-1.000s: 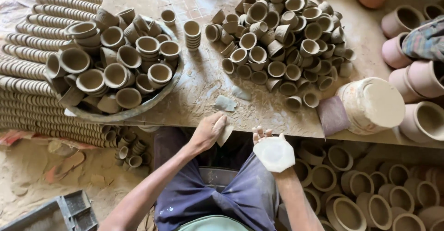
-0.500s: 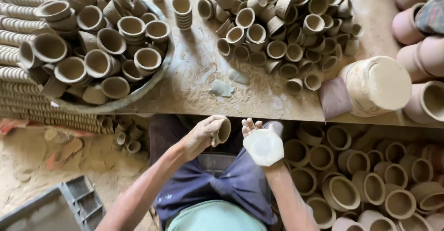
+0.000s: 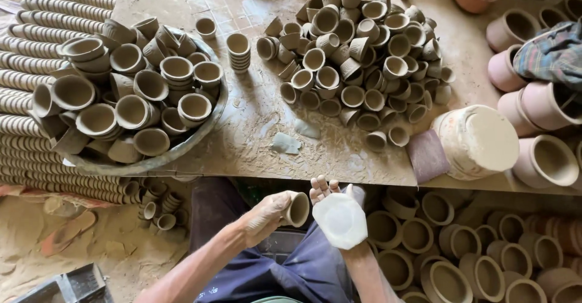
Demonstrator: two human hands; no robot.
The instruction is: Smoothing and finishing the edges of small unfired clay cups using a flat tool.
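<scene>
My left hand (image 3: 265,214) grips a small unfired clay cup (image 3: 297,209) over my lap, its mouth turned toward my right hand. My right hand (image 3: 327,194) is held palm up beside the cup, fingers spread, with a pale whitish flat piece (image 3: 339,220) lying across the palm and wrist. Both hands are dusted with clay. They hover just below the near edge of the dusty work board (image 3: 242,133).
A round basin (image 3: 200,139) heaped with clay cups sits at left. A large pile of small cups (image 3: 357,60) lies at centre, a short stack (image 3: 238,51) between them. Rows of stacked cups (image 3: 36,48) line the left. Bigger pots (image 3: 533,103) at right and below.
The left hand has brought the cup lower and closer to the right hand. The view has shifted, so the board and piles appear higher in frame.
</scene>
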